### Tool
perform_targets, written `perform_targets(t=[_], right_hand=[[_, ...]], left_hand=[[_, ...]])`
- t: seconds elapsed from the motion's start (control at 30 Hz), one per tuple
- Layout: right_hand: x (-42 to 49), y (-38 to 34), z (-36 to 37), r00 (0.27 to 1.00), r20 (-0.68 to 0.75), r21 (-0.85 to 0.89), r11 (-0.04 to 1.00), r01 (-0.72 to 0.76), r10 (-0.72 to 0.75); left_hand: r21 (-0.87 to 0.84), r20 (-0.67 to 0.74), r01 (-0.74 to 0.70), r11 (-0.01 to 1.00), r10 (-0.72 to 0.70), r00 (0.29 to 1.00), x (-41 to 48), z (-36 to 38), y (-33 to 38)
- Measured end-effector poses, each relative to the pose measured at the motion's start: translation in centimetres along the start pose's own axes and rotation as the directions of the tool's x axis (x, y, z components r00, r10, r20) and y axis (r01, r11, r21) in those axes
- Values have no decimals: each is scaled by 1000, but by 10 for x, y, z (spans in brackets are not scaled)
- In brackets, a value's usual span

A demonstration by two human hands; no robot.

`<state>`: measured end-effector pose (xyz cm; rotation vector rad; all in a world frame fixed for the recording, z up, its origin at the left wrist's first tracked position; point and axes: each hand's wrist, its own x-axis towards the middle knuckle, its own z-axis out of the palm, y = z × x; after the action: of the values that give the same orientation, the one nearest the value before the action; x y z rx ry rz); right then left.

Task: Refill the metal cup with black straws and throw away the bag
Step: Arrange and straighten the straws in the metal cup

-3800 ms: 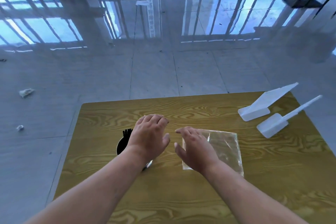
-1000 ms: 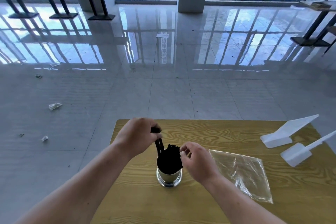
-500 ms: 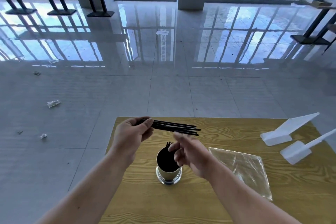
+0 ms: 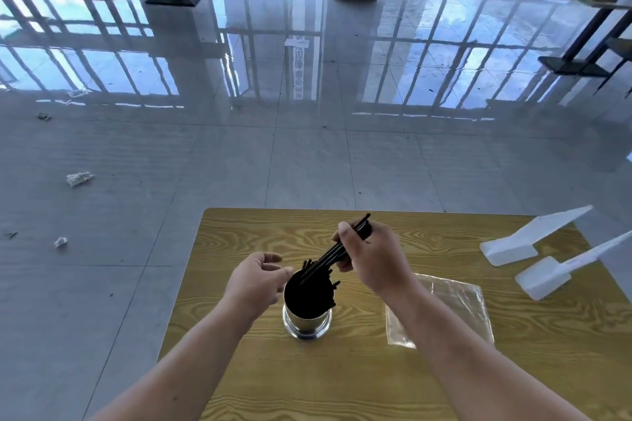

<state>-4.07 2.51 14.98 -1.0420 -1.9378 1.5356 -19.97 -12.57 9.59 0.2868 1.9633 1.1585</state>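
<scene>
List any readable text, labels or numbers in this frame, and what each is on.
No text in this frame can be read.
Floor reflection: vertical strip of marks, possibly signage, too blurred to read.
White stands: no print on the faces that show.
Metal cup, clear bag, black straws: no label or print visible.

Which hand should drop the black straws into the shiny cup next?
The right hand. It grips the black straws, tilted with their lower ends at the mouth of the metal cup. The left hand holds nothing and sits beside the rim, so it probably suits steadying the cup.
</scene>
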Motion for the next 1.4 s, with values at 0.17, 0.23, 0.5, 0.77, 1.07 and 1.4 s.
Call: perform_targets(t=[0.17, 0.23, 0.5, 0.77, 1.07, 1.4], right_hand=[[-10, 29, 23, 946, 305, -375, 927, 15, 108], [-11, 40, 24, 936, 331, -426, 904, 33, 122], [-9, 70, 7, 984, 135, -409, 911, -55, 120], [-18, 80, 15, 958, 197, -410, 905, -114, 210], [-23, 65, 12, 976, 156, -366, 927, -84, 151], [-30, 51, 16, 998, -3, -314, 947, -65, 68]], left_hand=[[473, 9, -156, 867, 173, 985, 12, 1, 0], [552, 71, -198, 810, 191, 979, 17, 6, 2], [770, 257, -353, 532, 248, 934, 32, 41, 17], [822, 354, -481, 305, 388, 851, 32, 55, 30], [824, 299, -475, 309, 474, 828, 19, 42, 40], [750, 177, -486, 449, 571, 802, -9, 10, 95]])
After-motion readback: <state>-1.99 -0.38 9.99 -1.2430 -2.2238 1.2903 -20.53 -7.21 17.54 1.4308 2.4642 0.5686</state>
